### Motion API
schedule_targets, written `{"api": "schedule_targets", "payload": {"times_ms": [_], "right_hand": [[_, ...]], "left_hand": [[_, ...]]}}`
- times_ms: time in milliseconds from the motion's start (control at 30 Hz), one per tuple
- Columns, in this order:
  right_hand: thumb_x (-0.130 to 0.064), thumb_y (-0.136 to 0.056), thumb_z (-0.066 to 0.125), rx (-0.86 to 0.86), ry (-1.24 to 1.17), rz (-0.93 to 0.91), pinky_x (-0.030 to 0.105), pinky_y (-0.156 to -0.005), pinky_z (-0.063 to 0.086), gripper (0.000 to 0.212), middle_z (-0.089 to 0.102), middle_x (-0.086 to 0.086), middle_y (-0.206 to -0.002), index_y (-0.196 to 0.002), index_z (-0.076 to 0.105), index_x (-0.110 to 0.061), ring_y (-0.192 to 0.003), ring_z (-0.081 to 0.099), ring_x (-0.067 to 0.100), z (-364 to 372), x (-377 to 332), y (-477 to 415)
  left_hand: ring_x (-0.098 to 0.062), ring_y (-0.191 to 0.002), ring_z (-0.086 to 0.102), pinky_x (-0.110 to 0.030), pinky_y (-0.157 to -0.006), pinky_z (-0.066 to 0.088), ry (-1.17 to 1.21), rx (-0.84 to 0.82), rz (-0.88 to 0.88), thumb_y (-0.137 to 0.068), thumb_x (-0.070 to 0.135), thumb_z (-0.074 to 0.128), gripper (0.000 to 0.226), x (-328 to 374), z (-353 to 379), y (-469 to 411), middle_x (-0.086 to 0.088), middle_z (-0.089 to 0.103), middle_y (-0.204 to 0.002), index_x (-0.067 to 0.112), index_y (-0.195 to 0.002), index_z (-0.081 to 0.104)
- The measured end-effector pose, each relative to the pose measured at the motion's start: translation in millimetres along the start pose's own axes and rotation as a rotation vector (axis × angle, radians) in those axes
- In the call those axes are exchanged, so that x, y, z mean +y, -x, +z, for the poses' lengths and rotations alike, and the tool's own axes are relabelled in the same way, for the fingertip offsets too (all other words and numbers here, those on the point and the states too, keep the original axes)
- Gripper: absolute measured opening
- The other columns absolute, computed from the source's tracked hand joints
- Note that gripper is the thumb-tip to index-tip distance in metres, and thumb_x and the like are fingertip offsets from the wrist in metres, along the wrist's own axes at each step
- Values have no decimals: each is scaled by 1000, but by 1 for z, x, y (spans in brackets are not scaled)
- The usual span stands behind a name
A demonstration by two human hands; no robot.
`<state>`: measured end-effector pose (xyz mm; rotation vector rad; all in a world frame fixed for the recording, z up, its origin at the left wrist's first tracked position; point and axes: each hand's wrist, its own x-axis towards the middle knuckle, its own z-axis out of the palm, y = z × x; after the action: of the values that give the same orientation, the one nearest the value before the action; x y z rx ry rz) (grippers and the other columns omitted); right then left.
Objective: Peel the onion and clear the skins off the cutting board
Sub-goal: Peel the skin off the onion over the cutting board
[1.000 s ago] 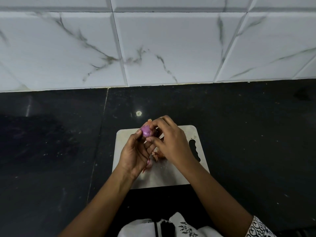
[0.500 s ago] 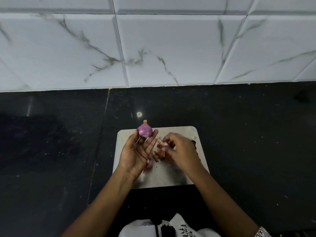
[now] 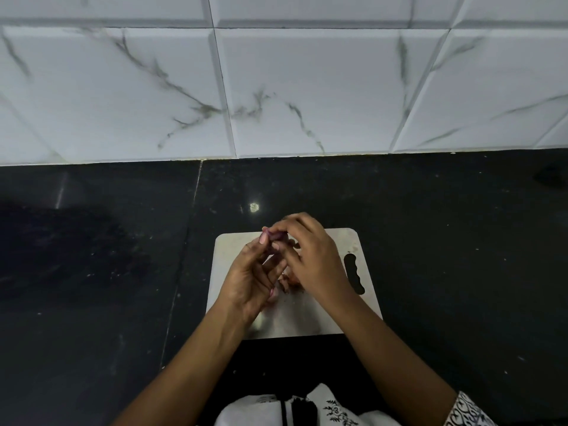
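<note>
A: How is the scene lit?
B: Dimly, in cool tones. White wall tiles (image 3: 307, 87) at 12 o'clock are brightest. The black countertop (image 3: 461, 272) is dark, with a small round glare spot (image 3: 254, 206) just beyond the cutting board (image 3: 307, 319) and a darker shadowed patch at 9 o'clock.
A: Is it sharp?
B: Mostly. The left hand (image 3: 252, 278) and right hand (image 3: 316, 259) blur slightly at the fingertips; tile joints bow near the edges.

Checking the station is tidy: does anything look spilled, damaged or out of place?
Nothing damaged or spilled. Only loose onion skins lie on the cutting board beneath the hands, normal mid-peel. The left hand and right hand hold the onion above the board's far end.
</note>
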<state>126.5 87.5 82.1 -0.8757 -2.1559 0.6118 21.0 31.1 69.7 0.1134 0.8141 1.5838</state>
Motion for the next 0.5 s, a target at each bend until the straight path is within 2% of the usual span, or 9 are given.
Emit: {"api": "schedule_targets", "payload": {"times_ms": [67,133,200,267,400,500], "right_hand": [[-11,-81,66,15,-12,-20,31,-72,53,20,59,0,-102,-100,63,-17,-96,57,16,-1,0,-3],[-10,-80,67,9,-21,-33,32,-71,54,17,60,1,-100,-96,63,-14,-93,59,16,-4,0,-7],[-10,-80,68,5,1,-62,32,-70,54,13,61,2,-97,-92,63,-12,-91,59,16,-7,-1,-10],[-9,-81,67,9,2,-80,31,-71,53,9,61,3,-96,-88,62,-11,-90,59,16,-8,0,-11],[-9,-82,67,7,-76,-58,19,-73,50,7,60,1,-98,-85,61,-10,-91,58,10,-11,4,-10],[-10,-83,67,11,-203,4,12,-72,49,7,57,-2,-102,-86,61,-10,-94,58,3,-15,6,-8]], "left_hand": [[-14,-76,71,-24,-63,58,12,-24,-14,-84,35,52,34,2,1,3,-7,72,-86,8,-92,70],[-15,-77,72,-25,-65,59,11,-23,-29,-85,34,51,33,3,0,4,-7,74,-86,9,-93,71],[-16,-75,72,-25,-68,57,14,0,-17,-80,29,56,30,2,-3,4,-5,73,-85,9,-101,62],[-14,-74,72,-23,-64,56,-7,22,2,-78,29,58,30,2,-5,2,-1,73,-82,11,-101,57],[-13,-74,71,-24,-72,57,-9,25,53,-82,27,57,18,1,-1,2,-1,71,-78,11,-91,60],[-13,-78,71,-23,-74,58,-23,10,84,-81,26,57,20,1,3,2,-2,71,-82,10,-93,62]]}}
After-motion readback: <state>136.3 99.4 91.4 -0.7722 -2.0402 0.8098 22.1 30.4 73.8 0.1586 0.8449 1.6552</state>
